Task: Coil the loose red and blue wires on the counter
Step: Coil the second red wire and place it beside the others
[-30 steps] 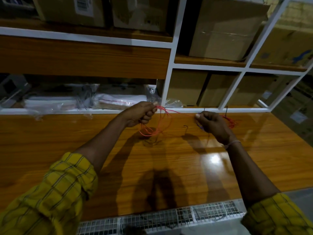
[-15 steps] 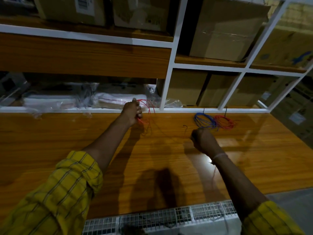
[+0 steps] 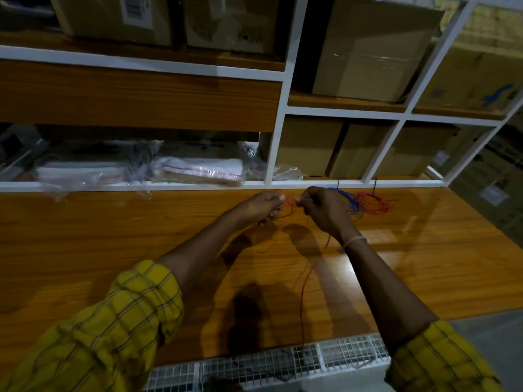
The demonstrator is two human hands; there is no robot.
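Both hands meet over the back of the wooden counter [image 3: 113, 250]. My left hand [image 3: 261, 207] is closed on small loops of a loose red wire [image 3: 302, 295]. My right hand [image 3: 322, 212] pinches the same wire just to the right, fingertips nearly touching the left hand's. The wire's free length trails from under my right wrist toward me, down to the counter's near edge. Behind my right hand lie a coiled blue wire [image 3: 351, 200], partly hidden, and a coiled red wire [image 3: 373, 203] beside it on the right.
White-framed shelves [image 3: 277, 131] rise at the counter's back edge, holding cardboard boxes [image 3: 368, 49] and plastic-wrapped packets [image 3: 198, 171]. A white wire-mesh panel [image 3: 283, 363] runs below the counter's near edge. The counter ends at the right near a glass panel [image 3: 481, 154].
My right hand came up from the mid counter to meet my left hand, which shifted right. The red wire's free length now hangs toward the near edge.
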